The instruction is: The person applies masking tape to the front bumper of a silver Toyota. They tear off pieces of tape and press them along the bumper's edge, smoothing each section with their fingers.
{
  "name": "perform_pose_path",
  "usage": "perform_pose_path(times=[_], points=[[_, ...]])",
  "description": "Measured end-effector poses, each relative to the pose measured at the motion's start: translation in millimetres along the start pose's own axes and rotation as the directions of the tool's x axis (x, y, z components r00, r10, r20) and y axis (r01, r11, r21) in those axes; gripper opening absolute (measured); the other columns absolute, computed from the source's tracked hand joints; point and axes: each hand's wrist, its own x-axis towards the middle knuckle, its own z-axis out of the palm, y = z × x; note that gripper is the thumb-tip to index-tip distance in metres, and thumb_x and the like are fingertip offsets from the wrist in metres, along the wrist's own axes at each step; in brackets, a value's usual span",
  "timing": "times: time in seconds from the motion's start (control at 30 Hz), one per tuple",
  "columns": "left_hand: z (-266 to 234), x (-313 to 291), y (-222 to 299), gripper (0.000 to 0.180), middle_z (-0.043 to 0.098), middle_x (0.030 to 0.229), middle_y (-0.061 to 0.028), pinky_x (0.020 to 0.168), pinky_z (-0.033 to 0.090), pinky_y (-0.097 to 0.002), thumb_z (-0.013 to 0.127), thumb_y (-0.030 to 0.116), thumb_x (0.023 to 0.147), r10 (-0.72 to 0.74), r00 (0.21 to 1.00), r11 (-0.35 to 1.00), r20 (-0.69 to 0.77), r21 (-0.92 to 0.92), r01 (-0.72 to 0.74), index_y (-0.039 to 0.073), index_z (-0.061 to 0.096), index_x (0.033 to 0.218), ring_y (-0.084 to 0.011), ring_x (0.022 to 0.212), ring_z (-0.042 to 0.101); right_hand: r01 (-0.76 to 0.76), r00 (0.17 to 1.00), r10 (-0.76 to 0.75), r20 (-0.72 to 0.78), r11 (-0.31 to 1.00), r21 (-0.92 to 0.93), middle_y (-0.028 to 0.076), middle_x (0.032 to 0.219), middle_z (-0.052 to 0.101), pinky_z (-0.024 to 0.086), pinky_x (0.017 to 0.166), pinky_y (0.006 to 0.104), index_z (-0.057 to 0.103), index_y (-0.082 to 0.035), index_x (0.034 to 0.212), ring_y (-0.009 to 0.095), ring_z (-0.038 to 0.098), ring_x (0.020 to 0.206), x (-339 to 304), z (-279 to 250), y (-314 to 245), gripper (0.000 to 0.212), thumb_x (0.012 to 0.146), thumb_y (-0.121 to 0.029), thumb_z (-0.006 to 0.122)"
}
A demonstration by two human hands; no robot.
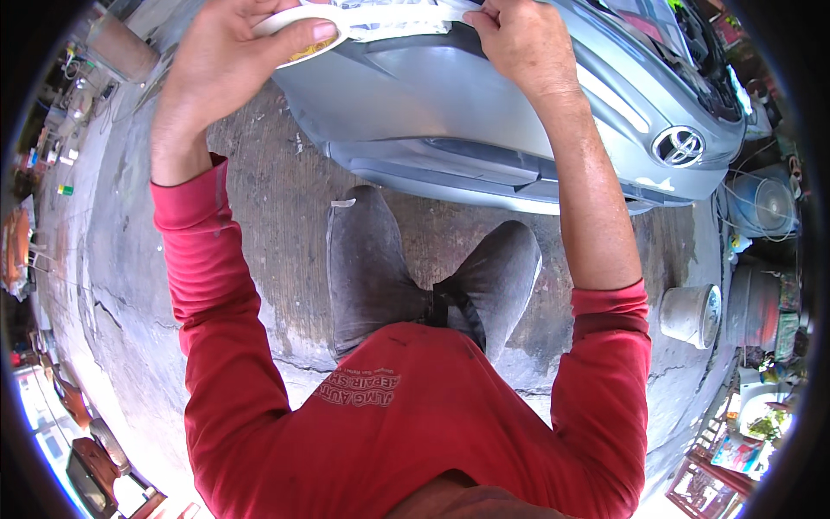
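My left hand [226,60] grips a roll of pale masking tape [304,33] at the top of the head view, thumb across its rim. A strip of tape [406,19] runs from the roll along the upper edge of a silver car bumper [450,104]. My right hand [519,43] presses its fingertips on that strip at the bumper's top. The bumper lies on the concrete floor [259,216] in front of my knees. I crouch over it in a red long-sleeved shirt and grey trousers.
A white bucket [692,313] stands on the floor at the right. A blue-grey tub [761,206] and assorted clutter sit at the far right. Small items and furniture line the left rim. Cracks run through the concrete.
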Motion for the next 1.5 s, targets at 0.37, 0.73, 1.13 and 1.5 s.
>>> perform_pose_path(times=[0.37, 0.73, 1.13, 1.5], points=[[9, 15, -3, 0.017, 0.072, 0.089, -0.0080, 0.082, 0.053, -0.0299, 0.078, 0.003, 0.087, 0.289, 0.944, 0.897, -0.158, 0.389, -0.209, 0.000, 0.068, 0.101, -0.0126, 0.087, 0.065, 0.000, 0.997, -0.005, -0.075, 0.998, -0.069, 0.026, 0.078, 0.070, 0.056, 0.074, 0.0554, 0.071, 0.001, 0.082, 0.046, 0.069, 0.079, 14, 19, -6, 0.019, 0.087, -0.018, 0.072], [29, 18, -15, 0.018, 0.072, 0.090, -0.0133, 0.078, 0.054, -0.0318, 0.077, 0.003, 0.086, 0.420, 0.894, 0.865, -0.155, 0.368, -0.342, 0.000, 0.068, 0.102, -0.0160, 0.083, 0.068, 0.010, 0.994, -0.011, -0.113, 1.000, -0.008, 0.029, 0.079, 0.069, 0.057, 0.076, 0.0554, 0.072, 0.004, 0.076, 0.048, 0.070, 0.079, 33, 31, -15, 0.020, 0.082, -0.015, 0.069], [-3, 40, -18, 0.019, 0.074, 0.097, -0.0151, 0.084, 0.055, -0.0348, 0.076, 0.006, 0.088, 0.307, 0.946, 0.828, -0.107, 0.520, -0.209, 0.000, 0.068, 0.104, -0.0223, 0.089, 0.070, 0.009, 0.994, -0.002, -0.110, 0.998, 0.064, 0.028, 0.082, 0.070, 0.056, 0.078, 0.0552, 0.074, 0.003, 0.082, 0.048, 0.069, 0.081, 35, 36, -15, 0.017, 0.085, -0.014, 0.072], [-18, 58, -64, 0.018, 0.070, 0.087, -0.0139, 0.072, 0.054, -0.0329, 0.071, 0.005, 0.094, 0.440, 0.898, 0.824, 0.017, 0.391, -0.411, -0.004, 0.074, 0.109, -0.0213, 0.080, 0.070, -0.124, 0.989, 0.134, -0.065, 0.982, 0.141, 0.026, 0.082, 0.072, 0.056, 0.075, 0.0518, 0.074, 0.002, 0.081, 0.046, 0.070, 0.080, 39, 40, -26, 0.017, 0.086, -0.014, 0.075]])
